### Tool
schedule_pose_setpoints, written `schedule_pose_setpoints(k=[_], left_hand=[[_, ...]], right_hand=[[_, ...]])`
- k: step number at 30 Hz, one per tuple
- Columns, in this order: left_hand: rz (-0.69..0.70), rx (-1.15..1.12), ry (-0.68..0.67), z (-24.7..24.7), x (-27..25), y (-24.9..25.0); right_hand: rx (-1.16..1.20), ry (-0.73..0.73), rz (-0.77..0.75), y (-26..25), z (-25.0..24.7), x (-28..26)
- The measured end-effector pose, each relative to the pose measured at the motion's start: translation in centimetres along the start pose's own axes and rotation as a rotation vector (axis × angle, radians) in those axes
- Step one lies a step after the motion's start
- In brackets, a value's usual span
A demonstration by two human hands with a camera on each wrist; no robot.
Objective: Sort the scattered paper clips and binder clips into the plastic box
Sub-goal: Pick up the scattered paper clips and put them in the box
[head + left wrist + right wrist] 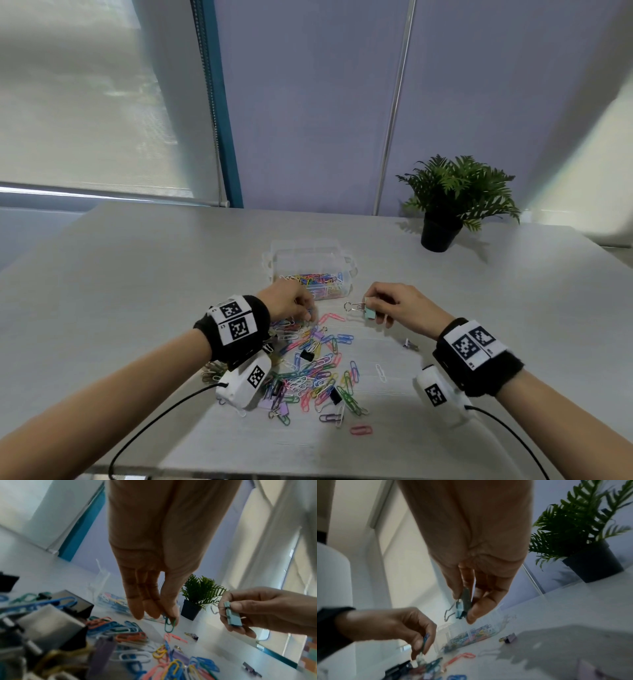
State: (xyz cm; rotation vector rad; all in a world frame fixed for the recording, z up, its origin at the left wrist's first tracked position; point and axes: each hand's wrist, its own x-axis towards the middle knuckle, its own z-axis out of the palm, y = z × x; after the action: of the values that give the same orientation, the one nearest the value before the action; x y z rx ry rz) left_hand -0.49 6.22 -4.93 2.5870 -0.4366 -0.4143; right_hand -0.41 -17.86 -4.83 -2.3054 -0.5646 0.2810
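Observation:
A clear plastic box [310,270] holding coloured paper clips stands mid-table. Before it lies a scattered pile of paper clips and binder clips [311,370]. My left hand [291,303] hovers at the pile's far edge and pinches a teal paper clip [169,624] between thumb and fingertips. My right hand [387,306] is raised to the right of the box and pinches a light blue binder clip [368,312], its wire handle pointing left; the same binder clip [232,615] shows in the left wrist view. A small purple binder clip [410,343] lies alone near my right wrist.
A potted fern [452,195] in a black pot stands at the back right of the grey table [137,274]. Cables run from both wrist cameras toward the table's near edge. A pink paper clip [360,429] and a white one [381,372] lie apart from the pile.

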Motion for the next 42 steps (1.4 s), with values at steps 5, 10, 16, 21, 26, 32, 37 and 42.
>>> schedule_pose_setpoints(k=[5, 10, 16, 21, 26, 32, 37, 42], left_hand=[[0.003, 0.172, -0.047, 0.0, -0.5, 0.1], [0.028, 0.270, -0.057, 0.8, -1.2, 0.3], [0.100, 0.377, -0.045, 1.7, -1.1, 1.8], [0.133, 0.432, -0.058, 2.4, -0.7, 3.4], [0.150, 0.432, -0.089, 2.4, -1.0, 4.3], [0.152, 0.469, -0.138, 3.2, -1.7, 5.1], [0.182, 0.447, -0.128, 3.6, -2.7, 4.3], [0.141, 0.429, -0.163, 4.4, -3.3, 4.0]], right_hand=[[-0.609, 0.077, -0.011, 1.1, 1.6, 0.3], [-0.857, 0.048, -0.126, 1.1, 3.4, -0.5], [-0.846, -0.095, -0.267, -1.9, 4.9, 0.0], [-0.851, -0.251, -0.232, -2.6, 5.9, 0.8], [-0.817, -0.207, -0.198, -1.2, 4.1, 0.7], [-0.624, -0.349, -0.113, -2.4, 3.4, -1.8], [-0.705, -0.439, -0.053, -1.8, 4.0, -4.4], [-0.648, -0.374, -0.009, -1.8, 5.5, -5.3]])
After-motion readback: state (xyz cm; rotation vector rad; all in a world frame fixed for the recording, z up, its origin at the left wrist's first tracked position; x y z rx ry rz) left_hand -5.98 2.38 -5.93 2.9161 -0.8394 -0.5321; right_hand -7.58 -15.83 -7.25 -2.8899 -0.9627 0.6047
